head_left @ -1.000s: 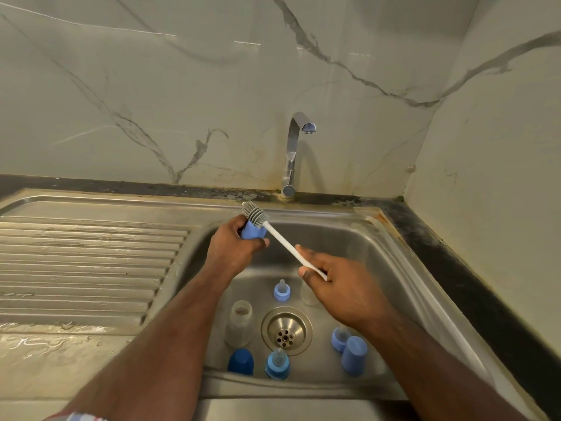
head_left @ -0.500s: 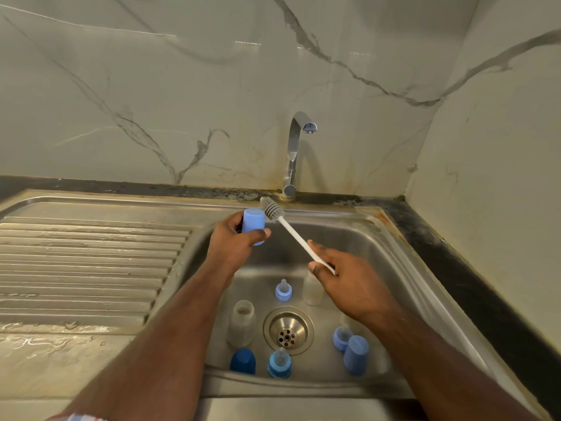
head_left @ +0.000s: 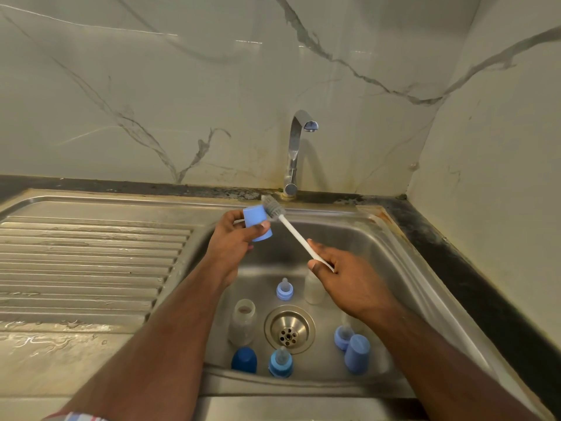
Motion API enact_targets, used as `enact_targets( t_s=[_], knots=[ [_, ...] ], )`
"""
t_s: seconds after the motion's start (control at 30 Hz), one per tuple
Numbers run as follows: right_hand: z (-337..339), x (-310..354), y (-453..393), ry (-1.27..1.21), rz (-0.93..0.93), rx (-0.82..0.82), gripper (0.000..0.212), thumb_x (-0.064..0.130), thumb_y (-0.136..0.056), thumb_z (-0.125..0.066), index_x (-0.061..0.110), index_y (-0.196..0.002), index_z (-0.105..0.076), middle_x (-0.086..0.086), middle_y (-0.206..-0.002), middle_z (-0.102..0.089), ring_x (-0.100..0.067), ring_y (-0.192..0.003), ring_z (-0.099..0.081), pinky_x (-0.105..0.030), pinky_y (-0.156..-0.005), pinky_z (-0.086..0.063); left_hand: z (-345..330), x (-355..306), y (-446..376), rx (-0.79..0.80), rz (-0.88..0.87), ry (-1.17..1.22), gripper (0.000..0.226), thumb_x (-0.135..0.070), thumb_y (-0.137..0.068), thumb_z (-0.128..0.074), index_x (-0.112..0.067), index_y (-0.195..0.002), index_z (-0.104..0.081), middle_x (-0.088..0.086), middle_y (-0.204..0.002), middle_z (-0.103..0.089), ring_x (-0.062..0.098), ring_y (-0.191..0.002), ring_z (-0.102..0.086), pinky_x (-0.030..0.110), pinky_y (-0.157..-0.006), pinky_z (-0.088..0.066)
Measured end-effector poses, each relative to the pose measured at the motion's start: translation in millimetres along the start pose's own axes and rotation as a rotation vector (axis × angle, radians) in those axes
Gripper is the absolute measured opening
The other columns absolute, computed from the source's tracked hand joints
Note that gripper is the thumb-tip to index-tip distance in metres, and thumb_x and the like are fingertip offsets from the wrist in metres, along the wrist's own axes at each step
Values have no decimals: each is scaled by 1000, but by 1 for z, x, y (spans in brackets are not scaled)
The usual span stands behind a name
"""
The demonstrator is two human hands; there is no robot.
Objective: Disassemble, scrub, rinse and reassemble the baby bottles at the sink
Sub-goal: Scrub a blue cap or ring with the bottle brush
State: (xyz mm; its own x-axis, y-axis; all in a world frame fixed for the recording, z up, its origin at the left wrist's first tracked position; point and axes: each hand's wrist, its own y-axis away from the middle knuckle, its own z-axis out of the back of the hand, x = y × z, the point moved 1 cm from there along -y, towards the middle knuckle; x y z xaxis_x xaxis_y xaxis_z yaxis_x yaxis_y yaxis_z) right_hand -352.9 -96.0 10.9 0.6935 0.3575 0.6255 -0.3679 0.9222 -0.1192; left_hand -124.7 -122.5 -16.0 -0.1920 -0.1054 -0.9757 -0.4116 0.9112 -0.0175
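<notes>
Above the sink [head_left: 394,238], the left hand [head_left: 233,247] grips a light-blue bottle cap [head_left: 256,222] while the right hand [head_left: 343,278] grasps the bottle brush [head_left: 291,229], bristles touching the cap.

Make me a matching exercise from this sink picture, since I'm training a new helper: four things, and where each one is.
Things:
1. light blue cap
2. bottle brush
3. dark blue cap
4. faucet

Places:
A. behind the basin, at the wall
B. in the right hand
C. on the basin floor, near edge
D. in the left hand

Pairs: 1-D, 2-B, 3-C, 4-A
</notes>
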Motion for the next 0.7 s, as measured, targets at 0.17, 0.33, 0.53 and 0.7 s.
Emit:
enact_targets(
  t_s=[0.17, 0.33, 0.53, 0.7],
  knots=[
    [1, 1, 1, -74, 17, -35, 47, 41, -103, -49, 42, -149, -41, 13, -114, -67, -10, -89, -65, -7, -64, -48, 1, -5, 2, 53, 25, 141, 32, -7, -88, -75, -15, -117, -63, 4, -102, -72, 19, -94, -68, 31, -80, -52],
    [-1, 0, -1, -49, -19, -12, 48, 42, -103, -50, 41, -150, -40, 13, -127, -64, -6, -95, -64, -3, -59, -41, 2, -5, 5, 130, 49, 163, 21, -7, -95, -67, -13, -115, -67, 8, -107, -69, 21, -100, -67, 31, -86, -54],
    [0, 4, 3, -79, 19, -34, 47, 41, -103, -49, 41, -149, -40, 21, -119, -61, 0, -82, -59, -1, -61, -42, 3, 1, 0, 148, -17, 37, 27, -6, -95, -66, -16, -121, -66, 4, -108, -72, 16, -96, -64, 29, -77, -48],
    [3, 2, 1, -5, -11, -21, 47, 42, -103, -49, 42, -149, -41, 14, -122, -67, -2, -80, -63, -7, -62, -43, 5, 8, -6, 123, -121, -137, 44, 6, -88, -71, -21, -122, -65, 1, -112, -73, 11, -93, -68, 29, -85, -56]
  ],
)
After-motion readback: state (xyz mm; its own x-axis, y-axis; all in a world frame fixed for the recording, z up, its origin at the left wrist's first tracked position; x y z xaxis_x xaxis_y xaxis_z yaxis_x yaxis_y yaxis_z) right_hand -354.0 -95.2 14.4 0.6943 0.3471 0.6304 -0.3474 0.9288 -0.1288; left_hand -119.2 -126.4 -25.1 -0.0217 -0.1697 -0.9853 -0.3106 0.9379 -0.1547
